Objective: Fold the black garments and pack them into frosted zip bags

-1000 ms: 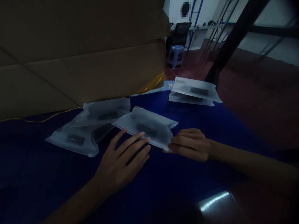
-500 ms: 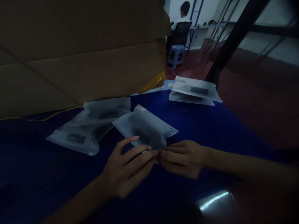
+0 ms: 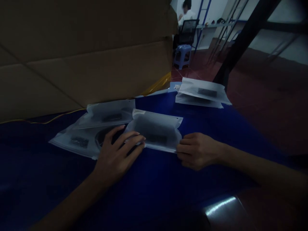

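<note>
The left hand (image 3: 116,157) lies on the lower-left part of a frosted zip bag (image 3: 156,130), its fingers spread and lightly curved, not pinching. The right hand (image 3: 197,150) sits at the bag's right edge with its fingertips (image 3: 180,148) touching it; whether they grip the film, I cannot tell.

The bag lies flat between both hands on a blue table cover (image 3: 192,183), with a dark item showing through. A small white label (image 3: 139,112) marks its upper-left corner, but the writing is too small to read.

At nine o'clock from it, two more frosted bags (image 3: 106,114) overlap, and at two o'clock sits another pair (image 3: 202,93). A large cardboard box (image 3: 72,64) stands at eleven o'clock, with a thin yellow wire (image 3: 48,121) along its base. Far off at twelve o'clock, a seated person (image 3: 186,14) is behind a blue plastic stool (image 3: 183,56). Red floor tiles (image 3: 264,99) spread at three o'clock.
</note>
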The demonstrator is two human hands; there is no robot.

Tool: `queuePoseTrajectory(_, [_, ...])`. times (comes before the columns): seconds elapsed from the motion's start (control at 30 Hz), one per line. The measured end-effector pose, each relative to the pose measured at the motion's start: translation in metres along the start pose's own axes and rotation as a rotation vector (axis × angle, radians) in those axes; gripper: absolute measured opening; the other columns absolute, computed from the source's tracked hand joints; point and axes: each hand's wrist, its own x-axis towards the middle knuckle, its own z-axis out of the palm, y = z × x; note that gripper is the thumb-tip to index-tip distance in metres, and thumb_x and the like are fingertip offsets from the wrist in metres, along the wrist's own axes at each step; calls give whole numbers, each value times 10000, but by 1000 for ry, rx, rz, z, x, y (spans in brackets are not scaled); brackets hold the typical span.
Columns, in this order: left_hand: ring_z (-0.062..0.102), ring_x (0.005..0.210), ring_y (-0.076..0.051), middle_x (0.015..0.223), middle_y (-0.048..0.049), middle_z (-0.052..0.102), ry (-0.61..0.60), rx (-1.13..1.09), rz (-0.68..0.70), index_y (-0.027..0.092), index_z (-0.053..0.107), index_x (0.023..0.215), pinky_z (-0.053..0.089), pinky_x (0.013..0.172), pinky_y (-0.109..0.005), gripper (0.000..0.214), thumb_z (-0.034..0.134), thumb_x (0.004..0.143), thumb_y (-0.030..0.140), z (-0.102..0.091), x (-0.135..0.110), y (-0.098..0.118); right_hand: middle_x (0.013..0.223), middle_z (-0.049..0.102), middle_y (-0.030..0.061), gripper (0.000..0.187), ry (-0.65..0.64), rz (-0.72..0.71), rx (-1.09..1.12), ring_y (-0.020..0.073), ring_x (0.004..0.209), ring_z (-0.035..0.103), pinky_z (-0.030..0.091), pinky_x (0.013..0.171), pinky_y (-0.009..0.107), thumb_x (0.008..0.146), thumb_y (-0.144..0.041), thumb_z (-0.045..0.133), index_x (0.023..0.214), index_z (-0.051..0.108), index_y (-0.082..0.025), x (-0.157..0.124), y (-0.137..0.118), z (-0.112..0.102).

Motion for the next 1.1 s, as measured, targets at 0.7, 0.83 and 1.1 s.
queuePoseTrajectory(0.7, [605,1258,-380,1424,-238,551,-228,-72,-135,145,625,865,479,1093,-623,73,592,891,204,-13,-4,-3,680,597,-2,82,-211,295,-24,123,556,441,346,589,301,760,-203,554,710,611,-173,-16,20,-10])
queuePoseTrajectory(0.83, [633,1253,-368,1384,-247,596,-155,-82,-72,120,631,991,510,1087,-591,169,657,950,282,-7,-5,-3,646,547,-8,124,-23,238,-28,125,550,408,319,554,306,784,-216,540,682,598,-175,-11,11,-7])
queuePoseTrajectory(1.1, [661,1265,-325,1365,-182,668,-166,-119,-49,142,674,1049,444,1153,-594,99,677,984,216,3,-7,-2,830,692,58,257,147,-82,37,141,687,595,516,659,294,962,-140,480,852,712,-124,4,-8,5])
